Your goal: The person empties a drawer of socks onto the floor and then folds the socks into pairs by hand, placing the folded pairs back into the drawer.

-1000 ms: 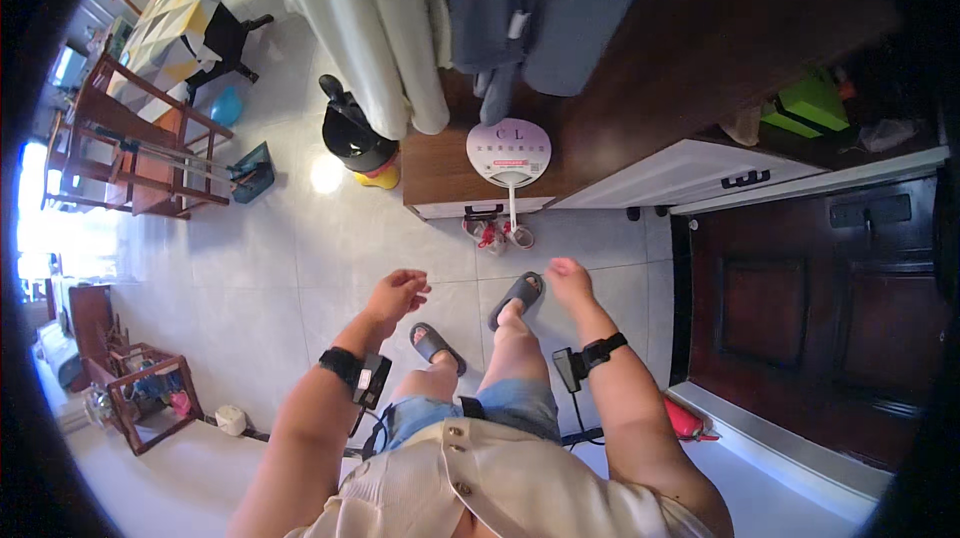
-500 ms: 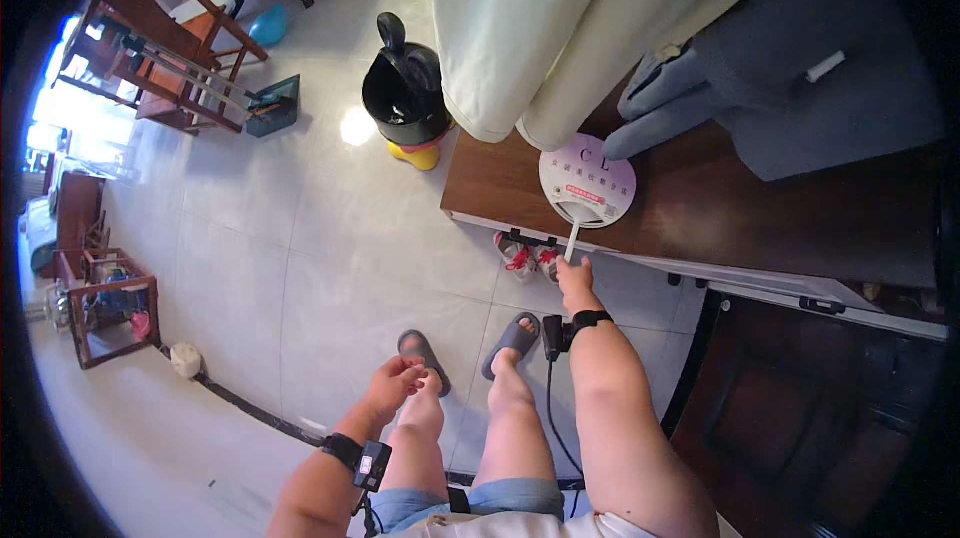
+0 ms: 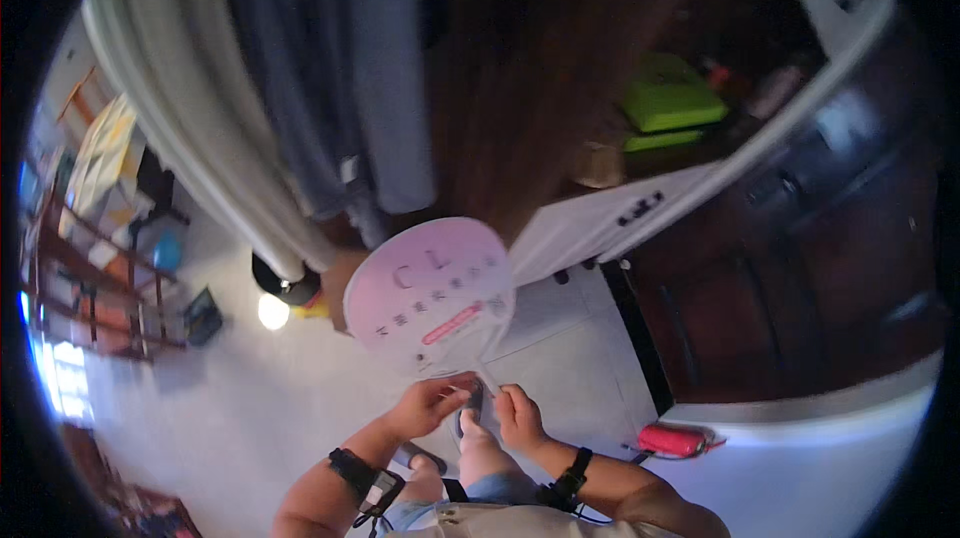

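A round pink-and-white hand fan point(image 3: 430, 278) with printing on its face is held up in front of me. My right hand point(image 3: 520, 418) is wrapped round its white handle. Just left of the handle, at the fan's lower rim, is my left hand point(image 3: 432, 405) with thumb and fingers drawn together. Whether those fingers pinch the rim or something small cannot be made out. Both wrists wear black straps with small devices.
Grey and cream clothes point(image 3: 385, 78) hang over a brown cabinet at the far side. A bright green box point(image 3: 675, 98) sits on its right part. A dark door point(image 3: 770, 298) is at right, with a red fire extinguisher point(image 3: 675, 441) near it. Wooden chairs point(image 3: 85, 283) stand left.
My view has swung to the right. The fan has left the cabinet top and come nearer to me in my right hand. My left hand has moved in beside it.
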`<state>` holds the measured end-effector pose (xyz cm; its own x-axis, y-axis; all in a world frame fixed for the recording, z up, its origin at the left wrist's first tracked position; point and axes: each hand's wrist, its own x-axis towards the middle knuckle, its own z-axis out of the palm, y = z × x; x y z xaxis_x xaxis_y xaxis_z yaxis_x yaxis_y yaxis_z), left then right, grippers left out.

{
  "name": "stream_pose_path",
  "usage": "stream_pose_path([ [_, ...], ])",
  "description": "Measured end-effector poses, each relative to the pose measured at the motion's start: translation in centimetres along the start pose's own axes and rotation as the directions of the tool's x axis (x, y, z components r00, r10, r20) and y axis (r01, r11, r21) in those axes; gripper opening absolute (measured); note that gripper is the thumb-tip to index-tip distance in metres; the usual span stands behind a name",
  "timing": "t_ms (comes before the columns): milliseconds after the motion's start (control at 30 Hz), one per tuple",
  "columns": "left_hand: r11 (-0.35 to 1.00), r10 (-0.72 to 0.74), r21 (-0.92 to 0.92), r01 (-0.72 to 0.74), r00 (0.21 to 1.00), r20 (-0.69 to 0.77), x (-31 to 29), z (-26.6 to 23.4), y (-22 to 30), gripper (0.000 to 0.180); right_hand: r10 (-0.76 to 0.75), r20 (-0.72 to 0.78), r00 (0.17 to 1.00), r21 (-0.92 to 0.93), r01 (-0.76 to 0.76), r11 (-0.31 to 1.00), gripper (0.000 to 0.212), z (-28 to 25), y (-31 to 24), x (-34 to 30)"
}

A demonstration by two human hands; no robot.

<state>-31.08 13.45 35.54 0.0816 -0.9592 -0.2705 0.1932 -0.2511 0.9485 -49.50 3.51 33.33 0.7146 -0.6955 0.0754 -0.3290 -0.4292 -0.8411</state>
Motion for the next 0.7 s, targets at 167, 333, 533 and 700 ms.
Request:
stream_pose_path([
  [167,0.956,0.212,0.153,-0.250,0.950,0.228,4.3,7.7,5.6,0.033,0.145,-0.290,0.946,0.131,-0.111,0.985,0.014,-6.2,-2.4,-3.6],
  [333,0.760,0.401,0.421,-0.496,0.867,0.297,10.9,12.2,11.8,0.028,0.089,-0.372,0.924,0.226,-0.003,0.974,0.013,-12.4,-1.7,1.5],
  [533,0.791,0.419,0.458,-0.405,0.905,0.077,19.6,14.8,18.9,0.040,0.081,-0.360,0.929,0.167,-0.021,0.986,0.025,-23.4,-2.4,14.8],
  [700,0.629,0.704,0.472,-0.617,0.710,-0.010,26.9,14.8,23.6,0.045,0.118,-0.359,0.926,0.495,0.081,0.865,0.027,-30.6,-2.5,28.3],
])
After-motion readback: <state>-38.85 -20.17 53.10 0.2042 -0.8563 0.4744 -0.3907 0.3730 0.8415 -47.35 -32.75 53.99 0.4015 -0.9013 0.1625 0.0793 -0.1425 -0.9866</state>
